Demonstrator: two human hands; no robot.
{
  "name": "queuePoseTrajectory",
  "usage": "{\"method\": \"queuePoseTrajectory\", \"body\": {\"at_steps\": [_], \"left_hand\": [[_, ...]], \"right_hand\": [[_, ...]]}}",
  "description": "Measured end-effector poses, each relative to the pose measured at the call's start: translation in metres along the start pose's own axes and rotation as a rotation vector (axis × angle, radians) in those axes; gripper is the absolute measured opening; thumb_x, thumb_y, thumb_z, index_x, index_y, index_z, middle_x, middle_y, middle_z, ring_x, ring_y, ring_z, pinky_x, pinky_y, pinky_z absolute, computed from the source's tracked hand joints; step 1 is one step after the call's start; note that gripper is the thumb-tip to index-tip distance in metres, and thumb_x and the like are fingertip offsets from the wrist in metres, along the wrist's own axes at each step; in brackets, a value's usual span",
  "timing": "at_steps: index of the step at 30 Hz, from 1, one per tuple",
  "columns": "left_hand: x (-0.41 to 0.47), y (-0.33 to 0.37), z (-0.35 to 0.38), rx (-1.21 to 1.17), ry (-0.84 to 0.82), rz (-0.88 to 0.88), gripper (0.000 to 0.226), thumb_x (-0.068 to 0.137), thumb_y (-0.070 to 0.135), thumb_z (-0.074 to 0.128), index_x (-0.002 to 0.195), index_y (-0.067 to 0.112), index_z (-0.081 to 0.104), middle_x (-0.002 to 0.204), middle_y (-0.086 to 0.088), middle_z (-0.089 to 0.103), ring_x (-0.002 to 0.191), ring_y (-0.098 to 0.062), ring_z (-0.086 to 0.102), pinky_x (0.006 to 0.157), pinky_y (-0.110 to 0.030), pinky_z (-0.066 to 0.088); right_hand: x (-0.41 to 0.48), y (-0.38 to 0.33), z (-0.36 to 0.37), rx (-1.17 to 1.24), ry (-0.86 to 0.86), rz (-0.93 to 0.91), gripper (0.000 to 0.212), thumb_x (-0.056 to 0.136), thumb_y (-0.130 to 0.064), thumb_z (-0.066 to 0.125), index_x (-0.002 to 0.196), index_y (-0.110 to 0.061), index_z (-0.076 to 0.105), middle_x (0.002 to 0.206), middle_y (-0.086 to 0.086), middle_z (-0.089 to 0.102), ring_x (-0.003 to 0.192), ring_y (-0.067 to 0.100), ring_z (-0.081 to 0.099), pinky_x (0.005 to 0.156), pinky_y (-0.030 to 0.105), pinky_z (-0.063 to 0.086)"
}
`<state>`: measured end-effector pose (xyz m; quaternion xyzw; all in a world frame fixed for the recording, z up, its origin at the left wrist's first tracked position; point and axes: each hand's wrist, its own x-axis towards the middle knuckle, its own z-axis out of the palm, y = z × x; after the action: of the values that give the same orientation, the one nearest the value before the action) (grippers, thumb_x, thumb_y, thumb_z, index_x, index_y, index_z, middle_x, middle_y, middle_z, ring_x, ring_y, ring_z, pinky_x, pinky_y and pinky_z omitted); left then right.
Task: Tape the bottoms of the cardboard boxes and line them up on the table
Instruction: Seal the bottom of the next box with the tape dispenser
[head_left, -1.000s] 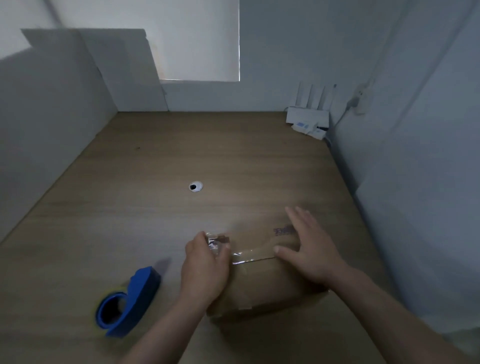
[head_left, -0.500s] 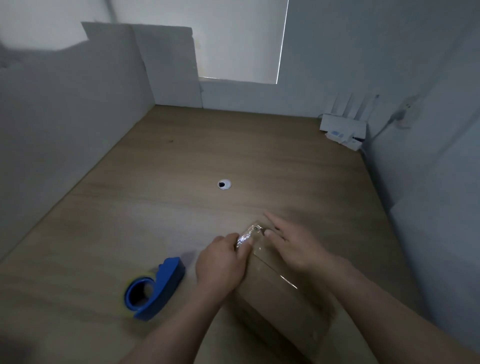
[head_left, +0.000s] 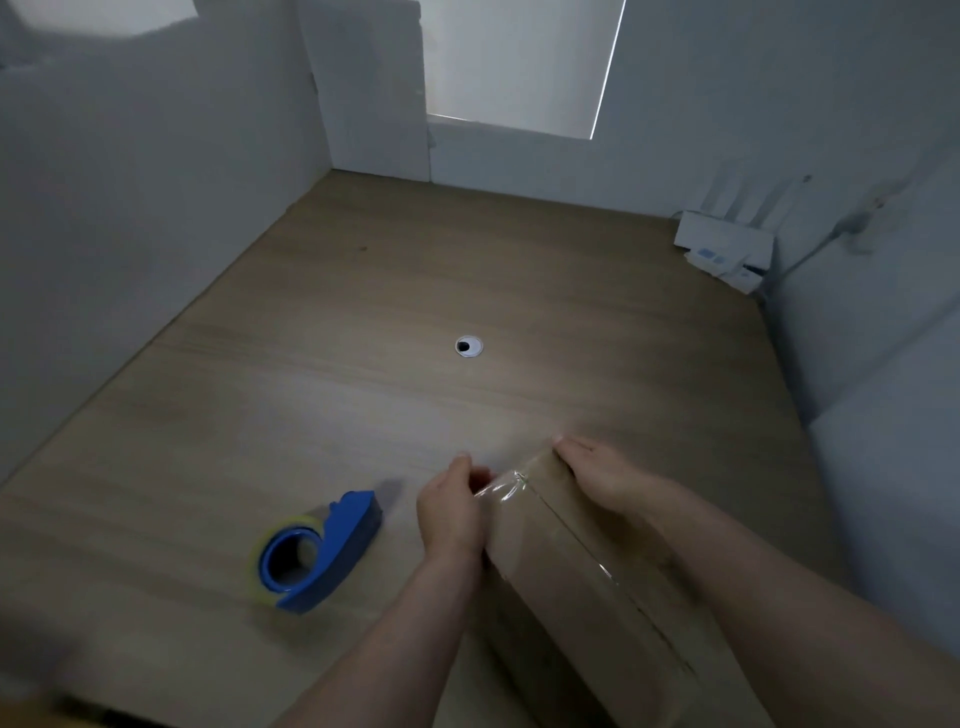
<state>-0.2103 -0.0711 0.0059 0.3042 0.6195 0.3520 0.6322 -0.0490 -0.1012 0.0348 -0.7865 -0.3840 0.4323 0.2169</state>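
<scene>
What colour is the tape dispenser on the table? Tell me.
Blue plastic tape dispenser; head view shows it best.

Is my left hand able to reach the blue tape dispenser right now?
Probably yes: the tape dispenser lies beside the left hand with nothing between, though that hand holds the clear tape on the box.

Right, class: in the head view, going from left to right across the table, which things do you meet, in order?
Blue tape dispenser → left hand, pinching the clear tape → right hand, gripping the cardboard box → white router. The box overlaps both hands, so it gets no place of its own.
</scene>
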Motion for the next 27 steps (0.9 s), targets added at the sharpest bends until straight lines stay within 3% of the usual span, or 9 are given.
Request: {"method": "queuePoseTrajectory", "body": {"at_steps": [2, 4, 6, 10, 12, 15, 21, 24, 27], "left_hand": [[0.009, -0.004, 0.009, 0.082, -0.123, 0.038, 0.035, 0.097, 0.033, 0.055, 0.079, 0.011, 0.074, 0.09, -0.006, 0.075, 0.095, -0.027, 0.068, 0.092, -0.042, 0.052], [0.008, -0.008, 0.016, 0.213, -0.23, 0.146, 0.025, 0.099, 0.027, 0.056, 0.084, 0.013, 0.071, 0.094, -0.001, 0.071, 0.099, -0.022, 0.064, 0.086, -0.03, 0.049], [-0.001, -0.012, 0.019, 0.305, -0.231, 0.278, 0.017, 0.098, 0.03, 0.058, 0.103, 0.018, 0.068, 0.11, 0.0, 0.067, 0.111, -0.018, 0.06, 0.091, -0.029, 0.047], [-0.009, -0.021, 0.006, 0.623, -0.028, 0.265, 0.062, 0.098, 0.052, 0.05, 0.145, 0.012, 0.046, 0.15, -0.006, 0.043, 0.138, -0.024, 0.041, 0.116, -0.042, 0.033], [-0.01, -0.021, 0.004, 0.632, -0.065, 0.211, 0.054, 0.1, 0.049, 0.045, 0.133, 0.008, 0.057, 0.14, -0.012, 0.054, 0.13, -0.028, 0.048, 0.111, -0.04, 0.037], [-0.006, -0.019, 0.007, 0.487, -0.184, 0.098, 0.044, 0.103, 0.039, 0.044, 0.069, 0.014, 0.056, 0.077, -0.001, 0.059, 0.083, -0.02, 0.053, 0.076, -0.033, 0.04], [0.0, -0.043, 0.0, 0.178, -0.177, -0.175, 0.039, 0.1, 0.044, 0.049, 0.108, 0.01, 0.068, 0.11, -0.004, 0.069, 0.1, -0.019, 0.065, 0.087, -0.034, 0.052], [-0.004, -0.059, -0.003, 0.386, -0.058, -0.043, 0.087, 0.075, 0.078, 0.038, 0.114, 0.005, 0.066, 0.121, -0.012, 0.067, 0.115, -0.028, 0.061, 0.103, -0.046, 0.047], [-0.022, -0.061, -0.002, 0.588, 0.046, 0.061, 0.081, 0.09, 0.067, 0.034, 0.129, 0.0, 0.056, 0.131, -0.021, 0.06, 0.124, -0.037, 0.054, 0.106, -0.045, 0.042]], "right_hand": [[-0.012, 0.015, -0.001, 0.076, 0.006, 0.091, 0.047, 0.107, -0.044, 0.035, 0.145, -0.021, 0.05, 0.146, -0.004, 0.046, 0.14, 0.02, 0.037, 0.111, 0.026, 0.026], [-0.022, 0.04, 0.003, 0.185, 0.09, 0.138, 0.048, 0.106, -0.042, 0.038, 0.146, -0.018, 0.048, 0.154, 0.001, 0.042, 0.143, 0.022, 0.035, 0.112, 0.027, 0.025], [-0.026, 0.053, 0.005, 0.244, 0.168, 0.162, 0.044, 0.106, -0.039, 0.041, 0.14, -0.015, 0.055, 0.144, 0.001, 0.051, 0.138, 0.022, 0.041, 0.106, 0.026, 0.03], [-0.017, 0.059, -0.002, 0.288, 0.258, 0.09, 0.031, 0.107, -0.03, 0.04, 0.105, -0.025, 0.07, 0.102, -0.003, 0.063, 0.096, 0.018, 0.058, 0.078, 0.024, 0.041], [-0.016, 0.053, -0.002, 0.211, 0.223, 0.012, 0.029, 0.106, -0.03, 0.043, 0.108, -0.021, 0.07, 0.097, -0.006, 0.063, 0.087, 0.01, 0.055, 0.073, 0.019, 0.041], [-0.016, 0.054, 0.004, 0.077, 0.183, -0.071, 0.032, 0.106, -0.029, 0.044, 0.117, -0.011, 0.068, 0.108, -0.004, 0.062, 0.102, 0.012, 0.054, 0.082, 0.023, 0.038], [-0.016, 0.074, 0.024, 0.122, 0.281, -0.003, 0.031, 0.101, -0.03, 0.051, 0.093, -0.004, 0.067, 0.09, 0.008, 0.07, 0.091, 0.025, 0.063, 0.083, 0.035, 0.048], [-0.021, 0.087, 0.04, 0.083, 0.35, -0.041, 0.032, 0.1, -0.03, 0.051, 0.081, -0.006, 0.059, 0.075, 0.005, 0.063, 0.08, 0.025, 0.06, 0.073, 0.037, 0.046], [-0.023, 0.089, 0.043, 0.052, 0.355, -0.048, 0.032, 0.101, -0.031, 0.05, 0.079, -0.009, 0.057, 0.073, 0.001, 0.062, 0.077, 0.02, 0.057, 0.069, 0.034, 0.041]]}}
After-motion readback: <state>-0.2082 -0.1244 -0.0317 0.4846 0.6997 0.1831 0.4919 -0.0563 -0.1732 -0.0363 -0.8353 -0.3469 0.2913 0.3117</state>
